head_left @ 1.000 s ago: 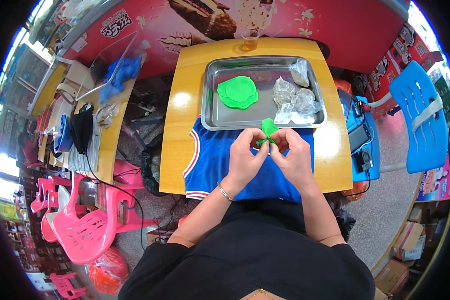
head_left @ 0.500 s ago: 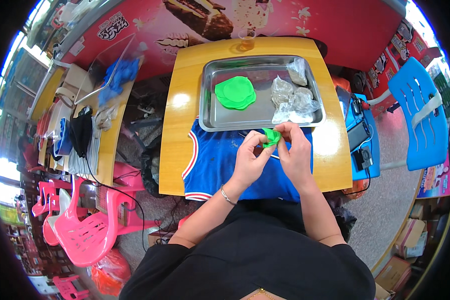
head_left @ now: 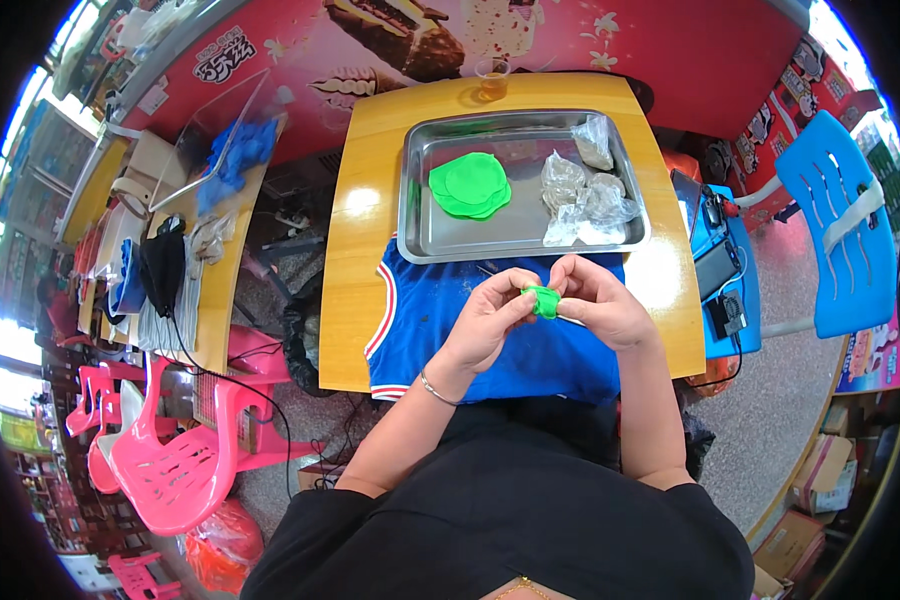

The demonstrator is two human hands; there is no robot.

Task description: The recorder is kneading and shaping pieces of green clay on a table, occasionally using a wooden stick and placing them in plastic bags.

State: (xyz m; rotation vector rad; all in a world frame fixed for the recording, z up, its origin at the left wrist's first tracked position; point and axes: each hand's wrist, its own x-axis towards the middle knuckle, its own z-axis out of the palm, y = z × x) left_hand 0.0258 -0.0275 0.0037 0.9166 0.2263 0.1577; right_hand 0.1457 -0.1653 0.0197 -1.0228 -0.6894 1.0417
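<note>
Bright green, the small folded piece between our hands shows only in part, because fingers and thumbs cover its left and right edges. We cannot see its underside or count its layers, and its material is hard to make out at this size. Below the fingers of our right hand we catch a thin pale sliver, too small for us to name. Our hands and wrists hide part of the blue jersey, and the clear plastic bags in the metal tray are too crumpled and glossy for us to tell what fills them.

We see the piece as a compact, creased bundle with darker green folds across its face. Its colour matches the flat round sheets that overlap in the left half of the tray.

What shows is about as tall as it is wide, so we cannot settle its long axis, and no end stands out to give it a direction.

Our left hand pinches the left side between thumb and finger, and our right hand pinches the right side the same way, so each grip is closed around the piece. We hold it above the jersey, just on our side of the tray. The jersey lies on the yellow worktop.
</note>
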